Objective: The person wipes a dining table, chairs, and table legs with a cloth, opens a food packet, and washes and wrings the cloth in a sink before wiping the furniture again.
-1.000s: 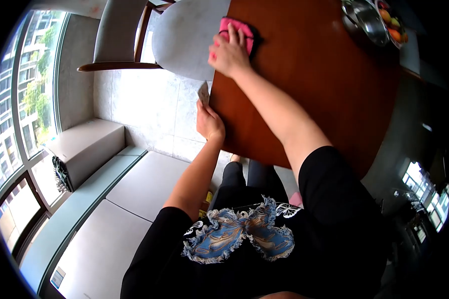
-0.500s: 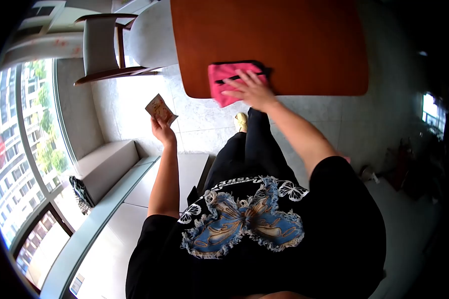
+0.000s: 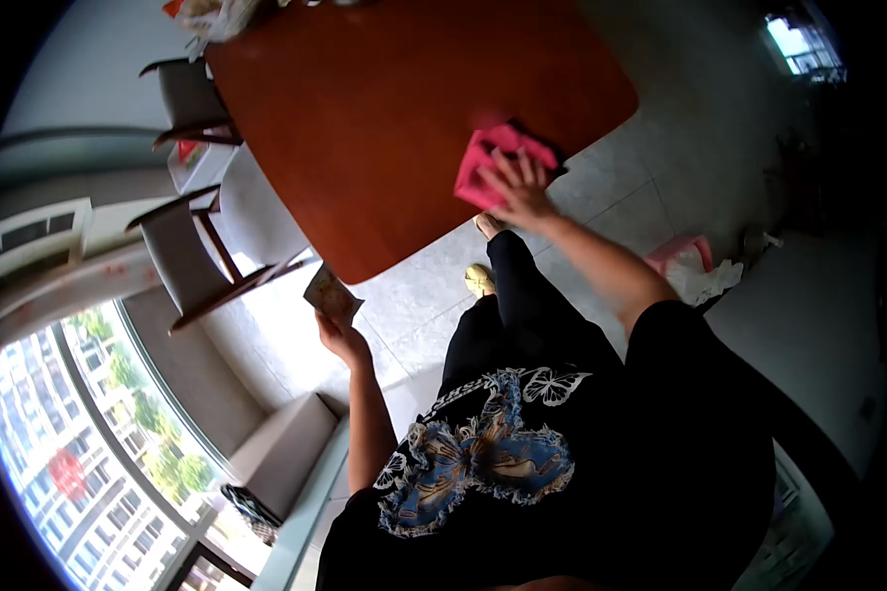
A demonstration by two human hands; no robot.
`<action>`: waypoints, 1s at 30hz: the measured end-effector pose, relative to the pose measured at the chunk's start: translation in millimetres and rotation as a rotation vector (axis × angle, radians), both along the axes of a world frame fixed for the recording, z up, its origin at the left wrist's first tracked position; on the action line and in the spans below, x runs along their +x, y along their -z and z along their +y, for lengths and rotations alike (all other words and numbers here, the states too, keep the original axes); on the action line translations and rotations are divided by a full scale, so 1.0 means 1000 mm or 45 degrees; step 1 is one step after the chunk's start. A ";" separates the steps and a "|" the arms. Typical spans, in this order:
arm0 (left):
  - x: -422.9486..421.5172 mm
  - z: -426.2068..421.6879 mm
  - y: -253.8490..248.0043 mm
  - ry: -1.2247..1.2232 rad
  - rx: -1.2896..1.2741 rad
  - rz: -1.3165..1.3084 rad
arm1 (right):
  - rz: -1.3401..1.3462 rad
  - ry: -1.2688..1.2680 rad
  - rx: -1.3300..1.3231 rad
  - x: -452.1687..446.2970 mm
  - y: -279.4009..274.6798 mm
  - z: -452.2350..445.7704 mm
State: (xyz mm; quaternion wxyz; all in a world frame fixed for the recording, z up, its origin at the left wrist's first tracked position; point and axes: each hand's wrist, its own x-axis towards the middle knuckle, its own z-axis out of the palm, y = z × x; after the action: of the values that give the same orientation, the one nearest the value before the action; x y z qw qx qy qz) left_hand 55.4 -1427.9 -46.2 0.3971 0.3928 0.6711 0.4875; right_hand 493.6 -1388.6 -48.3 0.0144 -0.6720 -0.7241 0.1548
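My right hand [image 3: 524, 195] lies on a folded pink cloth [image 3: 478, 169], fingers spread and stretched out. A dark edge shows along the cloth's far side. Beneath it is the reddish-brown wooden table [image 3: 365, 128], near the edge closest to me. Held out to the left, past the table's near corner, my left hand [image 3: 343, 338] pinches a small flat brown packet or folded paper [image 3: 331, 295]. Its print is too blurred to read.
Two chairs, a nearer one [image 3: 182, 258] and a farther one [image 3: 189, 94], stand along the table's left side. Plastic bags [image 3: 217, 18] sit at its far left corner. A pink container [image 3: 678, 254] with a white bag [image 3: 708, 282] is on the right. Windows [image 3: 99, 443] are at lower left.
My view has turned and shifted, showing more of the table and chairs. My right hand and the pink cloth now lie farther right along the table's edge. The packet remains in my left hand.
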 end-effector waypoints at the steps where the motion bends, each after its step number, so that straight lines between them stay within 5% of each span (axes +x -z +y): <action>1: 0.027 0.018 -0.010 0.026 -0.035 -0.089 | 0.054 0.057 0.039 -0.030 0.004 0.000; 4: 0.104 0.065 -0.036 0.285 0.024 0.043 | -0.105 0.221 0.330 -0.074 0.021 -0.001; 8: 0.167 0.124 -0.052 0.889 0.280 0.614 | -0.123 0.566 0.221 -0.031 0.000 0.018; 16: 0.275 0.213 -0.022 0.929 0.350 1.090 | -0.569 1.232 0.184 0.164 -0.029 0.098; 24: 0.352 0.286 0.034 1.009 0.219 1.200 | -0.520 0.962 0.116 0.244 -0.017 0.269; 30: 0.359 0.298 0.036 1.024 0.185 1.218 | -0.443 0.658 0.264 0.288 0.014 0.497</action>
State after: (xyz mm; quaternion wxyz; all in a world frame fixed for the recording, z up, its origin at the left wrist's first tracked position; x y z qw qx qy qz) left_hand 414.7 -1129.9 -82.6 0.1775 0.8152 0.5392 0.1146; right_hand 781.7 -891.9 -62.4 -0.0024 -0.8449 -0.5330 -0.0459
